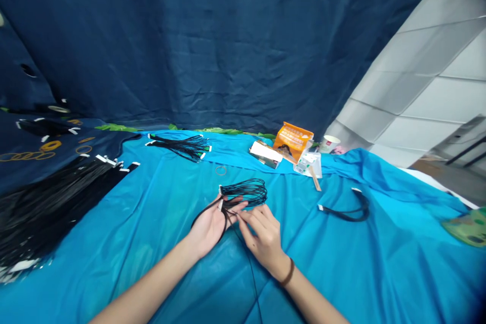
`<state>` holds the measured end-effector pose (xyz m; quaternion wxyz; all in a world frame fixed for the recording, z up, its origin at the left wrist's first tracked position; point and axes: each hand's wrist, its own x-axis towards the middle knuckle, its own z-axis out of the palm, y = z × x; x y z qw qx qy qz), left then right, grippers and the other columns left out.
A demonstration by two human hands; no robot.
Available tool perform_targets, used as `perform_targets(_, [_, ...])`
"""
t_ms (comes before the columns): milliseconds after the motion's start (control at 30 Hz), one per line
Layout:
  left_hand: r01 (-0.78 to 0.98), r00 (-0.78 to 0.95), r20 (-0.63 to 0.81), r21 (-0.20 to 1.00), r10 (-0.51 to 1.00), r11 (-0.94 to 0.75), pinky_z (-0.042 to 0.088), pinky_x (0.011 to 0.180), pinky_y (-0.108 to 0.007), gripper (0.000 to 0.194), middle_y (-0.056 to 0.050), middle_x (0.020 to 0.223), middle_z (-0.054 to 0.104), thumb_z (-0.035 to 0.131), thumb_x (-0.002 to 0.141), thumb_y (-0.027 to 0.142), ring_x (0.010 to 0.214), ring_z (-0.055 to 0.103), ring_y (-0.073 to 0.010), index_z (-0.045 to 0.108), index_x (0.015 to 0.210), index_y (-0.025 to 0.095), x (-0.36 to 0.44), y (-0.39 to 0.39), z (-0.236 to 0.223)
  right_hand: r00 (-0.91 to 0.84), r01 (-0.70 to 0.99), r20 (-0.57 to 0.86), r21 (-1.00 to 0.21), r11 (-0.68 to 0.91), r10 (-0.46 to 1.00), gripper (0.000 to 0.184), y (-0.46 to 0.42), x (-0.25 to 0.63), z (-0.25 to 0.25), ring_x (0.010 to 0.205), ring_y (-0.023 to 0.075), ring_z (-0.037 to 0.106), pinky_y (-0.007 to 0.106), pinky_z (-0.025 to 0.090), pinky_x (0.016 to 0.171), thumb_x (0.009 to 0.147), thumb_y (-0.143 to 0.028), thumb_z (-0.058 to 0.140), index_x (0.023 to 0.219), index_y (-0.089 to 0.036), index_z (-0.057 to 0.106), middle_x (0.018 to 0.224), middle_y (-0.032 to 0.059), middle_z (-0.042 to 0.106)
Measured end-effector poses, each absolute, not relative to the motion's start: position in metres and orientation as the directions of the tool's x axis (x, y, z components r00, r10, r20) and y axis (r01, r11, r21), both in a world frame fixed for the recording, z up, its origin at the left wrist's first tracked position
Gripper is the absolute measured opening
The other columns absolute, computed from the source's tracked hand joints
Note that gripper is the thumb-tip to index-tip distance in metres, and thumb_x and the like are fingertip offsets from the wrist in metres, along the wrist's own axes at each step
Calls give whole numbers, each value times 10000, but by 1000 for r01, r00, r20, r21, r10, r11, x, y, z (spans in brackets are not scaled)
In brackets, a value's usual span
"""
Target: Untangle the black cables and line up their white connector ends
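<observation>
Blue cloth [152, 243] spread before dark curtain [212, 50] — looped black cable bundle [252, 187] held above cloth in left hand [207, 228]; thin black strand [251, 264] pinched by right hand [264, 235] — curved cable [351, 216] laid at right.

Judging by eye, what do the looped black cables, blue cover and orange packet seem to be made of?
Looped black cables: probably plastic-insulated wire, smooth, holding rounded curves. Blue cover: perhaps thin synthetic sheeting or cloth; soft sheen, loose folds. Orange packet: film or coated paper, hard to tell; bright, printed surface.
</observation>
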<state>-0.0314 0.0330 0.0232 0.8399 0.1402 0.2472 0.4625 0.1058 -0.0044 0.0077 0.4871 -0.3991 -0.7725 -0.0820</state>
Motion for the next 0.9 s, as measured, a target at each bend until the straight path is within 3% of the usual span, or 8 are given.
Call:
perform_targets(167, [-696, 512, -288, 413, 809, 588, 407, 888, -389, 149, -109, 941, 639, 405, 823, 193, 974, 577, -210, 528, 760, 138, -27, 31, 19, -231, 700, 782, -280, 657, 579, 96, -5, 106, 11, 691, 152, 462, 285, 399, 628, 787, -113, 544, 853, -164, 592, 737, 33, 602])
perform_targets(367, [-670, 538, -252, 452, 804, 589, 422, 858, -343, 149, -100, 929, 640, 448, 809, 216, 899, 584, -175, 560, 754, 134, -22, 28, 8, -237, 714, 791, -252, 653, 564, 120, -4, 108, 10, 680, 153, 467, 283, 400, 618, 790, -120, 541, 895, -157, 587, 739, 40, 603])
perform_targets(667, [-627, 306, -47, 742, 951, 238, 441, 774, -325, 186, -51, 794, 661, 527, 772, 318, 739, 607, -154, 607, 793, 152, -21, 15, 29, -125, 709, 879, -246, 661, 461, 63, -6, 109, 7, 551, 108, 470, 244, 359, 534, 757, -97, 561, 779, -156, 563, 596, 4, 540])
perform_targets(900, [-523, 196, -81, 834, 977, 174, 439, 726, -279, 224, -60, 818, 666, 599, 705, 345, 755, 596, -157, 619, 785, 137, -20, 14, 33, -158, 738, 875, -203, 643, 457, 49, -2, 109, 4, 504, 98, 443, 240, 325, 509, 769, -117, 549, 769, -159, 574, 556, -13, 506])
